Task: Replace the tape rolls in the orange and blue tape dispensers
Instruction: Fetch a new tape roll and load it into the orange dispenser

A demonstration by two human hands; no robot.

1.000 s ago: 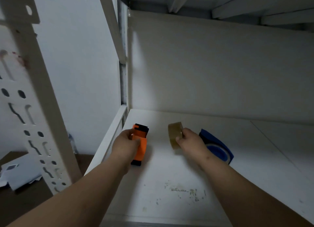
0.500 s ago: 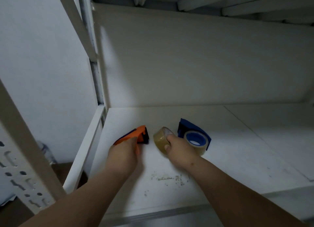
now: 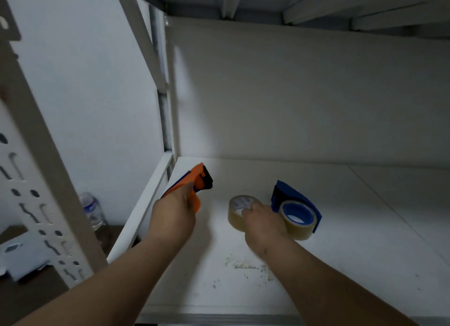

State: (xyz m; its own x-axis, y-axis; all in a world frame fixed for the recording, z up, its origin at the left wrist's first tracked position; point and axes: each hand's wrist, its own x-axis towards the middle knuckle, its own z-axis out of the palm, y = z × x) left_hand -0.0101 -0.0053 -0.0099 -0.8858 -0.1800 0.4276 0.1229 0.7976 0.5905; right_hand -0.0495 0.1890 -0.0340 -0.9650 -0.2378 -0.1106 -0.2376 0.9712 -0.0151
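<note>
Orange dispenser (image 3: 194,184) gripped left (image 3: 175,212), tape roll (image 3: 239,212) pinched right (image 3: 264,219), blue dispenser (image 3: 295,204) just beside.

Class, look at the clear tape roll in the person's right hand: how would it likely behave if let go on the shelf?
The clear tape roll is a ring held on edge, so it may roll or topple flat. It probably feels light, since the right hand grips it alone. Its glossy side looks somewhat slippery.

Storeroom: white slotted-steel shelving (image 3: 43,179) against bare walls (image 3: 304,94).
</note>
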